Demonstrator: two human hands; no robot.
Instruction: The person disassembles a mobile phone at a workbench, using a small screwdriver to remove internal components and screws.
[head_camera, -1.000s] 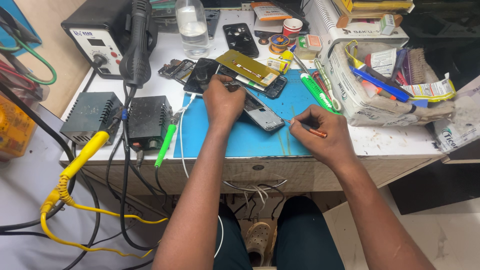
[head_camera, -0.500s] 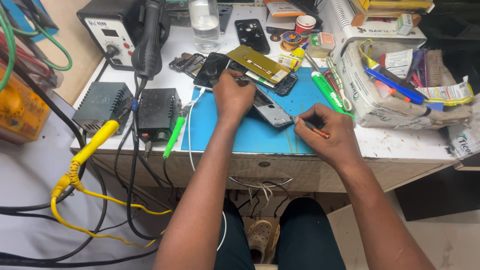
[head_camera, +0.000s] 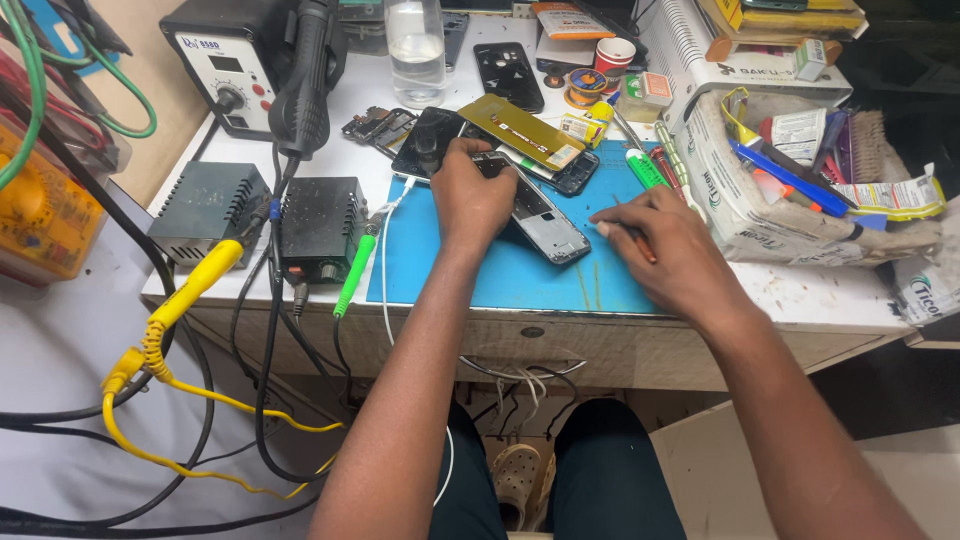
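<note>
An opened phone frame (head_camera: 545, 222) lies slanted on a blue work mat (head_camera: 510, 270). My left hand (head_camera: 470, 198) rests on its upper end and presses it to the mat. My right hand (head_camera: 668, 248) sits on the mat just right of the phone, fingers closed on a thin orange-handled tool (head_camera: 640, 245) whose tip points toward the phone's edge. A gold panel (head_camera: 520, 130) and dark phone parts (head_camera: 425, 140) lie just beyond my left hand.
A white rework station (head_camera: 225, 65) with a black hot-air handle (head_camera: 305, 80) stands back left. Two black boxes (head_camera: 260, 215) with yellow and green probes sit at the left edge. A water bottle (head_camera: 415, 40) and a cluttered tool box (head_camera: 800, 190) line the back and right.
My right hand has edged left toward the phone with the tool. The camera has shifted, so the bench sits lower in view. My left hand stays on the phone.
</note>
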